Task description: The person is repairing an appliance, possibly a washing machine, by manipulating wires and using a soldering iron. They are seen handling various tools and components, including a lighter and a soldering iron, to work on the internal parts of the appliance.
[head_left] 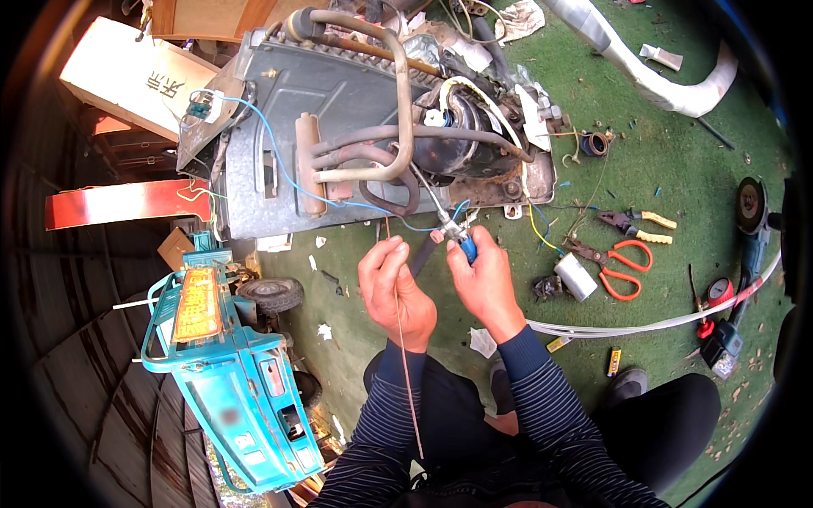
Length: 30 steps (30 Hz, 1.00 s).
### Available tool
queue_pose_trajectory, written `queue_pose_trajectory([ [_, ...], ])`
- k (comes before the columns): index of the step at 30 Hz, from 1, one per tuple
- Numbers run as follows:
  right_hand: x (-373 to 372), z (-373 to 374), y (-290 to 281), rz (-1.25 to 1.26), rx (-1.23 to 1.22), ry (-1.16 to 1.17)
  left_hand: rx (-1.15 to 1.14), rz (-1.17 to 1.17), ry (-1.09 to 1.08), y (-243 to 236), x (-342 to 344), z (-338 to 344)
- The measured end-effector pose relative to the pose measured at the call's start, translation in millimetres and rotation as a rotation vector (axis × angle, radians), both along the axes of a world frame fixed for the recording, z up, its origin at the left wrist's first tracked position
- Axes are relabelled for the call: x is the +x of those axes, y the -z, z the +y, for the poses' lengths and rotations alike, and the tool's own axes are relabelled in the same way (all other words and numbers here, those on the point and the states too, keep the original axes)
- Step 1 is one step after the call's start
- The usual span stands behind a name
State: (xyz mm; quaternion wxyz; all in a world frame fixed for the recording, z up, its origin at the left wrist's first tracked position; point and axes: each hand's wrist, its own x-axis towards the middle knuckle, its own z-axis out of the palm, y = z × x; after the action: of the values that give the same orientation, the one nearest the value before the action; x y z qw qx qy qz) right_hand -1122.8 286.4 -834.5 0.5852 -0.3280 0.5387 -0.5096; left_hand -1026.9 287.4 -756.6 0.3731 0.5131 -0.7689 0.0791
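Head view, left hand (395, 289) pinching thin rod (405, 356), right hand (484, 279) gripping blue-handled tool (465, 245), its tip indistinct among wires.

The scene is being viewed from a single wide fisheye camera worn on the head, looking steeply down and slightly forward over the seated person's lap and knees. The left hand (396, 292) and right hand (484, 284) are being caught close, near the middle of the picture, with the striped forearms coming in from the lower edge, while the metal unit (339, 118) on the green mat (677, 135) is being shown a little farther ahead. Straight edges are being bent toward the dark round rim, and no second view is being offered for overlap.
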Motion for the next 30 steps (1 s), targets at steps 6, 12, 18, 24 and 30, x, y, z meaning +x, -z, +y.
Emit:
queue_pose_trajectory([
  [6,-2.2,-2.0,-3.3,-0.028,0.002,0.002,0.001,0.001,0.0,1.5,0.2,-1.3],
  [12,-4.0,-3.7,-4.6,-0.023,0.001,-0.014,-0.003,0.003,-0.01,2.8,0.4,-1.0],
  [18,1.4,-2.4,0.2,-0.055,-0.014,0.016,-0.004,0.013,-0.003,2.7,-0.7,-0.8],
  [24,-0.8,-3.0,-0.5,-0.031,-0.01,-0.009,0.017,-0.001,-0.008,0.4,-0.9,-2.7],
  [30,0.0,-3.7,0.9,-0.044,-0.016,0.01,0.031,0.012,-0.021,2.1,-1.6,-9.7],
])
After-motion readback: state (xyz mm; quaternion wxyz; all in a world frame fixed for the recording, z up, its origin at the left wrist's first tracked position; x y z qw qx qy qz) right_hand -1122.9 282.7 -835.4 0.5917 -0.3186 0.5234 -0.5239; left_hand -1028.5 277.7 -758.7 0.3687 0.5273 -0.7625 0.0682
